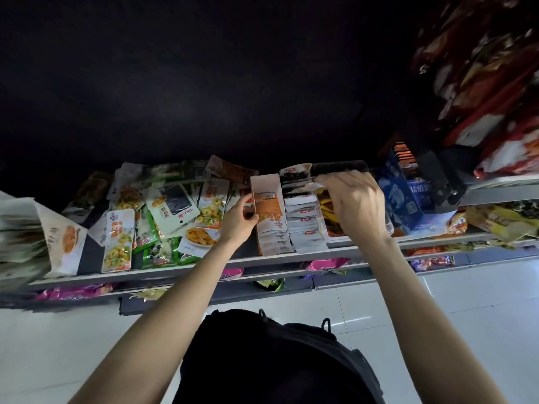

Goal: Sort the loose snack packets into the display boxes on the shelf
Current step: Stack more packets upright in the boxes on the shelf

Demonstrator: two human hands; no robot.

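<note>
A narrow orange-and-white display box stands on the shelf, filled with a row of orange packets. My left hand grips its left wall. Beside it on the right is a second row of white and black packets. My right hand hovers over that row's far end and pinches a pale packet between thumb and fingertips. A heap of loose snack packets with yellow, green and white prints lies on the shelf to the left.
A blue box stands right of my right hand, with yellow packets beyond it. A white stack of packets fills the shelf's left end. Pink packets sit on lower shelves. Red bags hang at upper right. White floor tiles lie below.
</note>
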